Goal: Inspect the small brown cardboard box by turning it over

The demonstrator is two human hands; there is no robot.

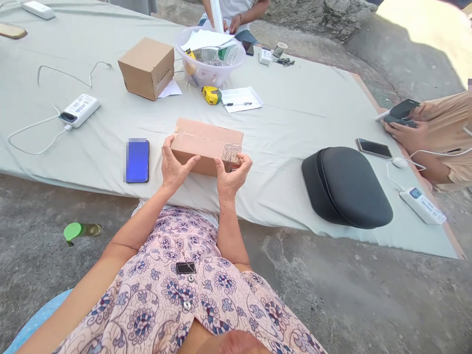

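Note:
A flat brown cardboard box (208, 140), taped along its top, lies on the pale grey cloth (295, 123) right in front of me. My left hand (174, 167) grips its near left edge, thumb on the front face and fingers curled up its side. My right hand (232, 174) holds the near right corner, fingers wrapped over a scribbled mark on the box. Both hands are closed on the box.
A blue-screened phone (137, 160) lies left of the box, a black case (344, 186) to the right. Farther back are a cube carton (147, 67), a clear bowl (208, 54), a yellow tape measure (211, 94), paper with a pen (241, 98) and a power bank (79, 110). Another person's hands (405, 130) hold phones at right.

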